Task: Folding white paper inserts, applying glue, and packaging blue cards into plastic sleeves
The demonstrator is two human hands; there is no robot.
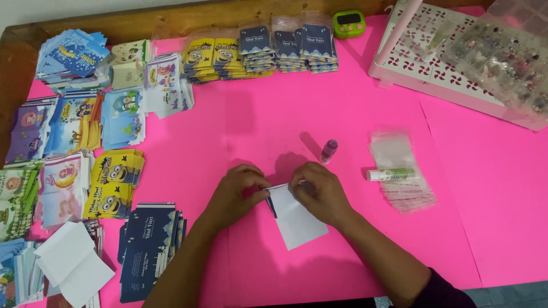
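Both of my hands rest on the pink table cover [354, 102] and pinch the top edge of a small paper envelope [297, 219], white side up with a dark blue flap showing. My left hand [237, 191] grips its upper left corner. My right hand [319, 191] presses the upper right part. The envelope lies flat, tilted a little, its lower end pointing toward me.
A small glue bottle [329, 151] stands just beyond my right hand. A glue stick [391, 174] lies on a pile of clear plastic sleeves [402, 171]. Stacks of printed envelopes [114, 182] fill the left and far side. A white tray [434, 74] and green timer [349, 23] sit far right.
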